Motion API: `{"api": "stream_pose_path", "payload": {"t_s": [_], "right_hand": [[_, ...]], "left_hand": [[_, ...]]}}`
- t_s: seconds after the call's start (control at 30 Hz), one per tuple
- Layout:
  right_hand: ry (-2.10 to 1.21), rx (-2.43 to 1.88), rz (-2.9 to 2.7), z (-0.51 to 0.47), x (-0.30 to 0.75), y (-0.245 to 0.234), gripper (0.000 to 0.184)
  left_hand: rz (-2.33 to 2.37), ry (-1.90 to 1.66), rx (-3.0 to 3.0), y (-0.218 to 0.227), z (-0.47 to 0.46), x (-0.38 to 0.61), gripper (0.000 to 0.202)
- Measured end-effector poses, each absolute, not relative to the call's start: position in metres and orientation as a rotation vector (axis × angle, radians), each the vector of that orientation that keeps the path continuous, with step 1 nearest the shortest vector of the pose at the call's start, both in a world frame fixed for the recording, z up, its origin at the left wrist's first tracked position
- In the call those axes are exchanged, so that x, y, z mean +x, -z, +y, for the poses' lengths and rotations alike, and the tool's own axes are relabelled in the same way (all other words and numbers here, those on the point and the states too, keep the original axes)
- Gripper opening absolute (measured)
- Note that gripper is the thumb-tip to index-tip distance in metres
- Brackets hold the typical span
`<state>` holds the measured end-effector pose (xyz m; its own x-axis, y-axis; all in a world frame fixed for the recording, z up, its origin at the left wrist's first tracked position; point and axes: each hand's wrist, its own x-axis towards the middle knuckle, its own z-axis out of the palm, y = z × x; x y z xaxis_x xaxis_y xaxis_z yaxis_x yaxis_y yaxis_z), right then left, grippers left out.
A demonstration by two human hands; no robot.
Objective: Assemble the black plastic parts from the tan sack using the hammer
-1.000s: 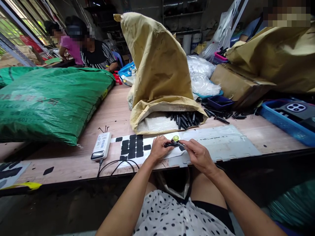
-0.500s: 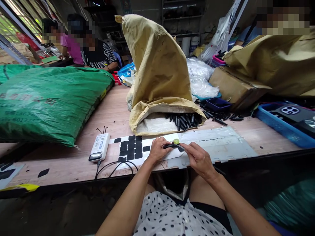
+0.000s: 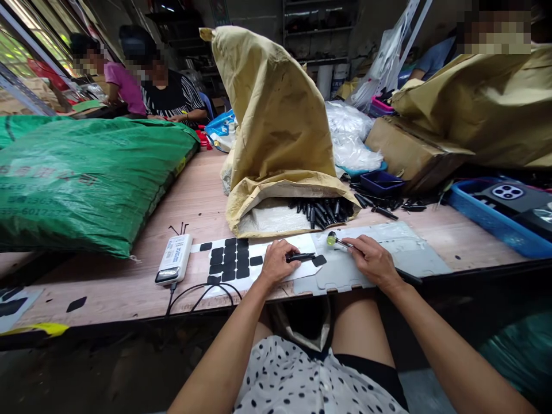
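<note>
My left hand (image 3: 276, 261) is closed round one end of a slim black pen-shaped part (image 3: 302, 257), which lies over the white sheet. To its right, my right hand (image 3: 373, 260) grips the thin handle of a small mallet (image 3: 332, 238) with a yellow-green and black head. The mallet head is raised a little, apart from the black part. Close by the part's free end lies a black rounded-square patch (image 3: 319, 261). Rows of similar patches stick to the white sheet (image 3: 284, 278) left of my hand. A grey board (image 3: 388, 253) lies beneath my right hand.
A brown paper sack (image 3: 276, 115) stands ahead, its mouth showing many black parts (image 3: 321, 213). A white power bank (image 3: 175, 259) with cables sits left, near a big green sack (image 3: 86, 178). A blue tray (image 3: 495, 230) is at the right. Other people sit behind.
My right hand has moved right with the mallet, whose head has come away from the black part. My left hand stays in place, still holding the part.
</note>
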<state>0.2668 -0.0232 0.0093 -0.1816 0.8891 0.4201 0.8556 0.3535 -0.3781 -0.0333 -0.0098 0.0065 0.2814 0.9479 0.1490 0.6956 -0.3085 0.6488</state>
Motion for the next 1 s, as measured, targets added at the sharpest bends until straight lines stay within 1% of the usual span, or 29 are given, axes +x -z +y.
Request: {"api": "stream_pose_path", "payload": {"t_s": [0.13,0.3,0.5,0.67,0.73,0.8,0.9,1.0], "right_hand": [[0.011,-1.498,-2.117,-0.014,0.278,0.003,0.027],[0.126,-1.500,-2.136,-0.014,0.276,0.009,0.027],[0.149,-1.533,-2.132,-0.014,0.275,0.008,0.026],[0.153,-1.551,-2.127,-0.015,0.274,0.007,0.024],[0.155,-1.563,-2.121,-0.015,0.273,0.007,0.024],[0.158,-1.570,-2.116,-0.015,0.273,0.007,0.024],[0.154,-1.568,-2.112,-0.015,0.272,0.007,0.024],[0.148,-1.562,-2.118,-0.014,0.272,0.007,0.024]], "left_hand": [[1.465,-0.711,2.101,-0.009,-0.011,-0.033,0.020],[1.469,-0.684,2.112,-0.011,-0.012,-0.033,0.023],[1.477,-0.661,2.139,-0.010,-0.010,-0.033,0.019],[1.464,-0.593,2.312,-0.038,-0.031,-0.024,0.015],[1.352,-0.551,2.335,-0.051,-0.056,-0.020,0.015],[1.226,-0.467,2.248,-0.055,-0.086,-0.015,0.015],[1.196,-0.275,2.113,-0.036,-0.126,-0.010,0.013],[1.353,-0.134,2.066,0.003,-0.147,-0.006,0.011]]}}
